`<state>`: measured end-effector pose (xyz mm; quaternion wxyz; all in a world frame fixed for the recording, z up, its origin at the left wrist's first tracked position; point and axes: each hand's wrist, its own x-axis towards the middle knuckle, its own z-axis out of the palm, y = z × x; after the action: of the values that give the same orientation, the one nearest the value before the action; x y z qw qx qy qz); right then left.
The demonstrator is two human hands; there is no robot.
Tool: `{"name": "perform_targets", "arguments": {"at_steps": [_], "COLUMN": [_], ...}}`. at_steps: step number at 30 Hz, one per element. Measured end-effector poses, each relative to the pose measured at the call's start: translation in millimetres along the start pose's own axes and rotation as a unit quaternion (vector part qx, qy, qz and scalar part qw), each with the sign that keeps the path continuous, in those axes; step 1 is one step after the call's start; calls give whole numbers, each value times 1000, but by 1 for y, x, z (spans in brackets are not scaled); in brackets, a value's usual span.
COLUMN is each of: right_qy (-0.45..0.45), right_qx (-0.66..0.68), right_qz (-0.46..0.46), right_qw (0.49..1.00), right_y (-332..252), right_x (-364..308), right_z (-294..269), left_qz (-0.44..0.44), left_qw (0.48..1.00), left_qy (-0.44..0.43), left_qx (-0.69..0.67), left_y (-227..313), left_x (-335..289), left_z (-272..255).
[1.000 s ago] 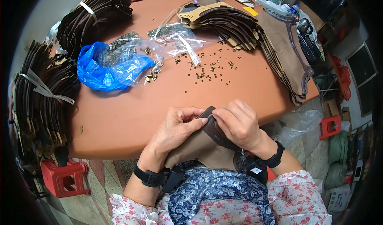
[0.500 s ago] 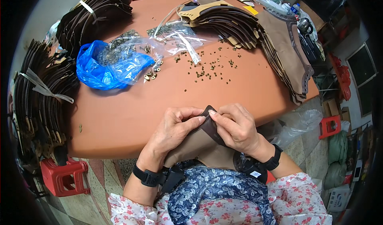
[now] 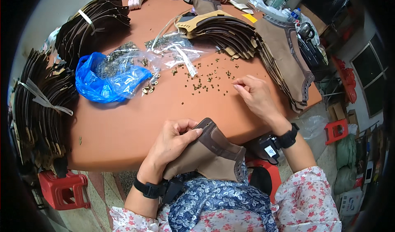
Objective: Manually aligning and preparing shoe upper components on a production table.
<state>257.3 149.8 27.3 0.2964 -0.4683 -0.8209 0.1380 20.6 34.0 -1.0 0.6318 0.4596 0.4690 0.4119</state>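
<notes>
My left hand (image 3: 173, 139) grips a brown shoe upper (image 3: 212, 152) near its dark leather tip, thumb on top. A tiny hole or metal fitting shows close to that tip. The upper hangs over my lap, its eyelet row towards the right. My right hand (image 3: 257, 97) is apart from it, raised above the table's right part, thumb and forefinger drawn together in a pinch. Whether something small sits between those fingertips cannot be made out. Left of this hand, small brass-coloured metal pieces (image 3: 210, 79) lie scattered on the orange-brown tabletop (image 3: 123, 129).
Stacked shoe uppers (image 3: 224, 30) fan out at the far right, with lighter ones (image 3: 284, 63) beside them. Tied dark bundles (image 3: 92, 26) stand along the left. A blue plastic bag (image 3: 92, 82) and clear bags of fittings lie between. Red stools (image 3: 63, 189) flank the table.
My right hand has let go of the upper and moved up and right over the table. The left hand keeps its hold; the upper's tip now shows uncovered.
</notes>
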Motion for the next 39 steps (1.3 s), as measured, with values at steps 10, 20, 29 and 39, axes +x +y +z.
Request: {"name": "perform_targets", "arguments": {"at_steps": [10, 20, 29, 39], "right_qy": [-34, -28, 18, 77], "right_qx": [-110, -187, 54, -16], "right_qz": [-51, -117, -79, -267], "right_qw": [992, 975, 995, 961], "right_y": [19, 24, -54, -82], "right_x": [36, 42, -9, -64], "right_z": [29, 46, 7, 27], "left_qz": [8, 10, -4, -27], "left_qw": [1000, 1000, 999, 997], "left_qy": [6, 12, -38, -58], "left_qx": [1, 10, -18, -37], "left_y": [-1, 0, 1, 6], "left_x": [0, -1, -2, -9], "left_z": [0, 1, -10, -16]}}
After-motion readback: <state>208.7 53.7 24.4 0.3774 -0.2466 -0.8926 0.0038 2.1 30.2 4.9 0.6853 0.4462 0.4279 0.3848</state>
